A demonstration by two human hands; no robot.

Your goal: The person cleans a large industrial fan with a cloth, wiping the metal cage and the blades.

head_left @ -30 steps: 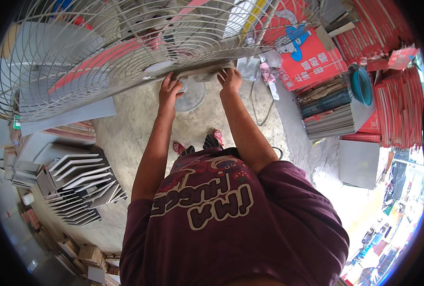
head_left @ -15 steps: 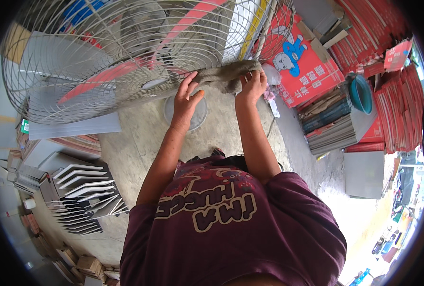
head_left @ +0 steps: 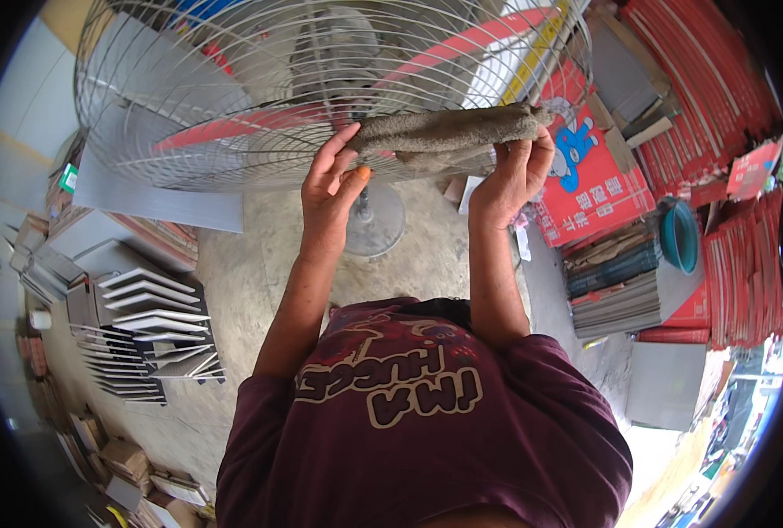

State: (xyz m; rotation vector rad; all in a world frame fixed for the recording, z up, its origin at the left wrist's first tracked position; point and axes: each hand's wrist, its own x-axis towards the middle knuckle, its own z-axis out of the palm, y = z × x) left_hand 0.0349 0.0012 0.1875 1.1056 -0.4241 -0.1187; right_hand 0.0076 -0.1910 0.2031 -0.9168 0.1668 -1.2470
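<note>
**Cloth [head_left: 448,130] held up at the fan guard [head_left: 334,92]; extent of work not verifiable**

The grey-brown cloth is lifted off the floor [head_left: 422,277] and lies bunched lengthwise in front of the guard's lower edge, a looser fold hanging beneath. Right hand [head_left: 507,187]: grip clamped on the cloth's right end. Left hand [head_left: 325,189]: grip apart, thumb standing off, fingertips at the cloth's left end. Whether the cloth presses on the wires cannot be told.

Progress: the cloth is in hand and at the fan. The guard is in place around the red blades [head_left: 250,126]. Which wires have been gone over and which are left cannot be determined; their surface condition does not read at this distance.

Obstruction: the wires stand between the hands and the blades, and the cloth hides part of the guard's rim.

Surroundings: the round fan base [head_left: 387,231] stands below the guard. Rightward are a red carton [head_left: 598,207], a teal basin [head_left: 680,238] and stacked red packs [head_left: 750,264]. Leftward are a grey panel [head_left: 167,202] and racked slabs [head_left: 158,308].
</note>
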